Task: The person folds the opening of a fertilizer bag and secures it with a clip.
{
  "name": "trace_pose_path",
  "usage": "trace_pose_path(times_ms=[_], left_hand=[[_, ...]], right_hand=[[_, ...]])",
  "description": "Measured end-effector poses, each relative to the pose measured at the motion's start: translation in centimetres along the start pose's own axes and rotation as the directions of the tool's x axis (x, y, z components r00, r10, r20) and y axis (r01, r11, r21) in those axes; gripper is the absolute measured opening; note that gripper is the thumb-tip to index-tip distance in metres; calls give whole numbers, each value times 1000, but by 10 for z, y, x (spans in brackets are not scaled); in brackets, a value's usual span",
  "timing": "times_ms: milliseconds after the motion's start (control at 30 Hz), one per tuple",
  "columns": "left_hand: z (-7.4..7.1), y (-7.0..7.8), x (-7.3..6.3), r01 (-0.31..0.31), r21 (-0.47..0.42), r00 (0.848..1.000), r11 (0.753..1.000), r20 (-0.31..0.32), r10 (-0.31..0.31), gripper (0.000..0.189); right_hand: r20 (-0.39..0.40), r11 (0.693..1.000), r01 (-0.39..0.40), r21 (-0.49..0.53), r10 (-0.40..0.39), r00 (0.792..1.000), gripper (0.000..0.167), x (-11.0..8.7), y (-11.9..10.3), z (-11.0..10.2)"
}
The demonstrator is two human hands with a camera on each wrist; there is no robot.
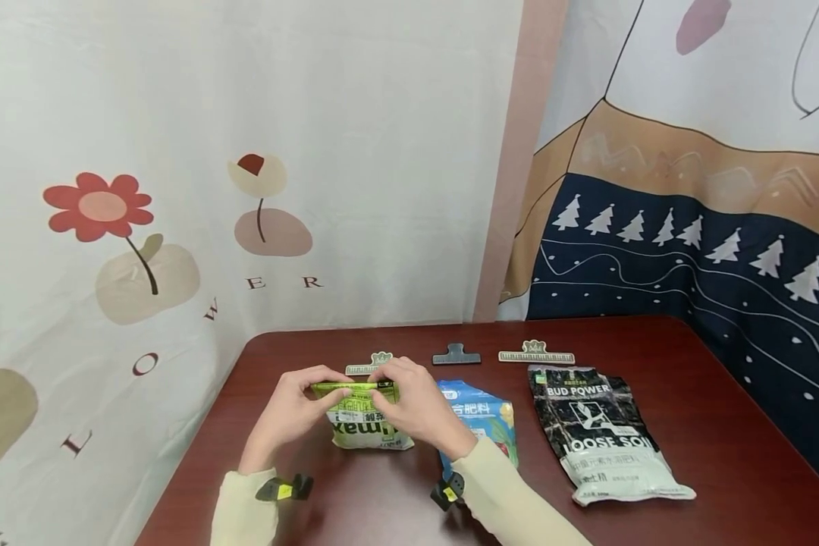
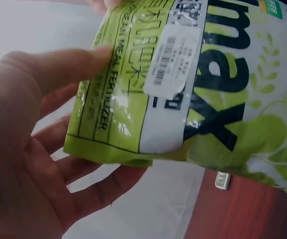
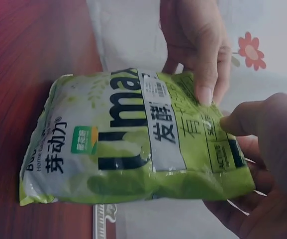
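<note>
A small green and white fertilizer bag (image 1: 371,432) stands on the table with its upper edge raised between both hands. My left hand (image 1: 293,406) pinches the left part of that edge, thumb on the printed face and fingers behind. On the right part, my right hand (image 1: 419,402) pinches the edge the same way. The left wrist view shows the left thumb against the green bag (image 2: 168,84), near a barcode sticker. In the right wrist view both thumbs press on the green bag (image 3: 128,139), close together along the top band.
A blue fertilizer bag (image 1: 481,413) lies partly under the right forearm. Farther right lies a larger black and white soil bag (image 1: 600,425). Along the table's (image 1: 662,394) back are a pale clip (image 1: 370,368), a dark clip (image 1: 456,354) and another pale clip (image 1: 535,354). Printed curtains hang behind.
</note>
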State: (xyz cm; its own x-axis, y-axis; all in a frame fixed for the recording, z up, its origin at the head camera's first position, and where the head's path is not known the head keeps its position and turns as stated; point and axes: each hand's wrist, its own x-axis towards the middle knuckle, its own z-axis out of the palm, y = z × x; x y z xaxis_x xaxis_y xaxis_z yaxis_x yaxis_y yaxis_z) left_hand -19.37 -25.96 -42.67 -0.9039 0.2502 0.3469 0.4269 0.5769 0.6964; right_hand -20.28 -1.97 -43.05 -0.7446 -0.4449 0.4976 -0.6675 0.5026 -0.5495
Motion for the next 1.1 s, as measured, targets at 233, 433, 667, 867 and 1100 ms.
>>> trace_pose_path(times_ms=[233, 433, 667, 867, 1100], left_hand=[[0, 7, -1, -48, 32, 998, 998, -30, 48, 12], [-1, 10, -3, -45, 59, 999, 997, -16, 46, 18], [-3, 11, -1, -41, 54, 999, 998, 20, 40, 17], [-4, 9, -2, -56, 43, 998, 998, 40, 54, 17], [-7, 6, 0, 19, -48, 997, 999, 79, -15, 11]], right_hand=[[32, 996, 73, -47, -71, 997, 9, 7, -5, 4], [17, 994, 100, -33, -100, 995, 5, 7, -6, 7], [-44, 986, 166, -4, -166, 985, 6, 6, -6, 11], [-56, 981, 191, 16, -190, 980, 11, 4, -5, 14], [-52, 989, 145, 16, -144, 988, 5, 1, -3, 10]])
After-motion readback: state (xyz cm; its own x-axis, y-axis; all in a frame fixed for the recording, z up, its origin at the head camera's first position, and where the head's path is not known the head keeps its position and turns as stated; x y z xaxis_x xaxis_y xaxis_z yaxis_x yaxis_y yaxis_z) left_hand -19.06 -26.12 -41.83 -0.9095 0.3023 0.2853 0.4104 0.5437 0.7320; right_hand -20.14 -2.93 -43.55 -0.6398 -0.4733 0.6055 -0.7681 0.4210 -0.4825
